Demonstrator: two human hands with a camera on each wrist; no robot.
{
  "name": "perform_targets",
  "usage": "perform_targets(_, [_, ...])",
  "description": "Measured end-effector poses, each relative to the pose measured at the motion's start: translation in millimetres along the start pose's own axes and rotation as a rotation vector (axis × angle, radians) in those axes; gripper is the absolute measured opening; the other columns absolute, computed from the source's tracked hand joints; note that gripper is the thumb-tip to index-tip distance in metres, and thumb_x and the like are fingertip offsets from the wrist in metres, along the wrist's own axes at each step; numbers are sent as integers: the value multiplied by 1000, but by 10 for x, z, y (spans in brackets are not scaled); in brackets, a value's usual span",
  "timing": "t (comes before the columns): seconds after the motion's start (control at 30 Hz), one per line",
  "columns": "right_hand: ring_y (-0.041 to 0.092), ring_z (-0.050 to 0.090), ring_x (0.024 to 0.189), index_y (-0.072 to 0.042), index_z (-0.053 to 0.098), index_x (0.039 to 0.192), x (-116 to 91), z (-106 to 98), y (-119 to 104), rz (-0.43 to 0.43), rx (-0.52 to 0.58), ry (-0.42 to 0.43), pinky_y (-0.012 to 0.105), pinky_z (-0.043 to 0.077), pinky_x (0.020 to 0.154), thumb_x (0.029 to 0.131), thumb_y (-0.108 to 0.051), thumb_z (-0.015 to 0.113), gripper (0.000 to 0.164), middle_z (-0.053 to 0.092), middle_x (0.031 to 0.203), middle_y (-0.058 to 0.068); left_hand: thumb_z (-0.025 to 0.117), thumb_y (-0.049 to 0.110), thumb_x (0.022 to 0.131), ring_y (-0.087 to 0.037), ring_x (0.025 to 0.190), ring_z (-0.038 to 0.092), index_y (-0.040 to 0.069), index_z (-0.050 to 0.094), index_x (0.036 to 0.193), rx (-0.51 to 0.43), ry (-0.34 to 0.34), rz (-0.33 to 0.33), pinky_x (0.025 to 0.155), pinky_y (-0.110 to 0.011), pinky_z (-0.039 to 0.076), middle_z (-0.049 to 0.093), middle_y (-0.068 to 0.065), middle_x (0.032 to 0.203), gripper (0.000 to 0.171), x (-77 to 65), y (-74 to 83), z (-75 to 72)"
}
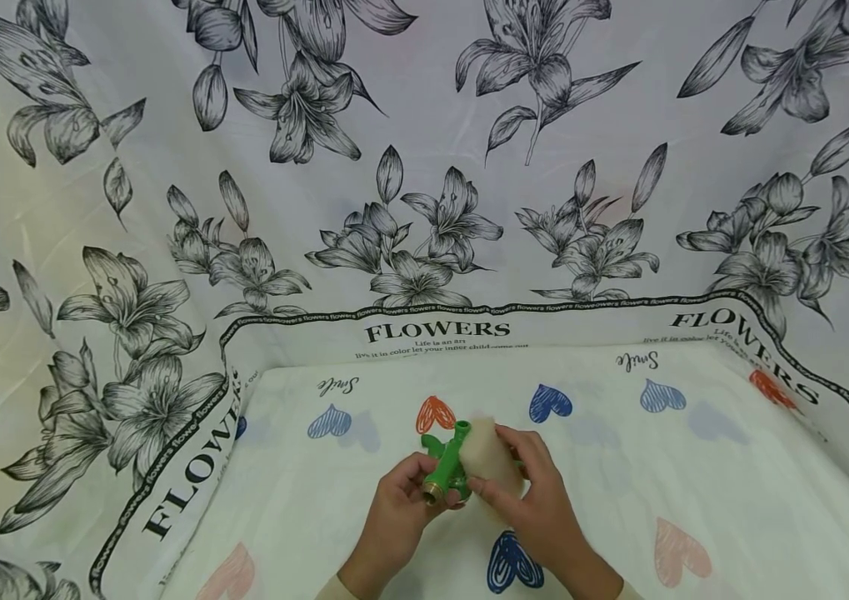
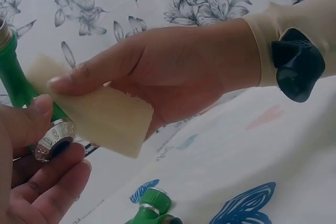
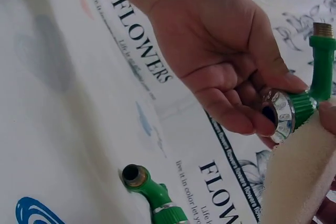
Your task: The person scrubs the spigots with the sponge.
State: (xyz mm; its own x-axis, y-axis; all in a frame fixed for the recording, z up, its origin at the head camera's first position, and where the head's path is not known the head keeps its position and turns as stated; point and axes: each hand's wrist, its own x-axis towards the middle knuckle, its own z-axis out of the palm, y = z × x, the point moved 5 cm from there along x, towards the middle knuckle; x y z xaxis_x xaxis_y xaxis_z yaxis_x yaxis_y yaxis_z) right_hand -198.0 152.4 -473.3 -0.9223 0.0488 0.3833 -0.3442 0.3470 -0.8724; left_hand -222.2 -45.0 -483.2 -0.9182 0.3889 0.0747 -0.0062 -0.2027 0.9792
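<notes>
My left hand (image 1: 403,497) holds a green tap (image 1: 448,463) by its lower part, the fingers pinching near the shiny metal collar (image 2: 56,137). The tap's threaded brass end (image 3: 322,29) is bare. My right hand (image 1: 540,492) grips a cream sponge (image 1: 490,454), with the thumb on one face, and holds it against the tap's side. In the left wrist view the right thumb (image 2: 68,83) lies across the sponge. The right wrist view shows little of the right hand. A second green tap (image 3: 157,195) lies on the cloth below the hands.
A white cloth (image 1: 364,533) printed with hearts covers the surface. Behind and to the left hangs a floral curtain (image 1: 424,117), meeting the surface at a black-edged border with the word FLOWERS.
</notes>
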Motion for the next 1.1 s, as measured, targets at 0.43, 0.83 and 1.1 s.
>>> perform_targets(0.43, [21,57,116,-27,61,150,-123,162,-99,90,81,-85,36,56,95,95,-34,88,61,59,130,-7,67,-19,96,-24,106,72,-10,63,119,76,107,-2,95,-38,62,70,-17,116,25,21,-16,-82])
perform_targets(0.83, [19,57,118,-32,58,151,-226,228,-320,-49,80,-191,34,56,92,93,-32,90,66,57,137,-8,59,-17,99,-18,108,69,-6,63,127,171,209,9,90,-26,61,72,-16,121,30,31,-25,-136])
perform_targets(1.1, [20,58,118,-31,57,151,-199,194,-280,-101,43,-137,37,58,95,93,-33,91,67,58,136,-8,69,-13,97,-22,117,67,-5,68,126,138,206,1,95,-30,61,69,-17,133,31,8,-11,-124])
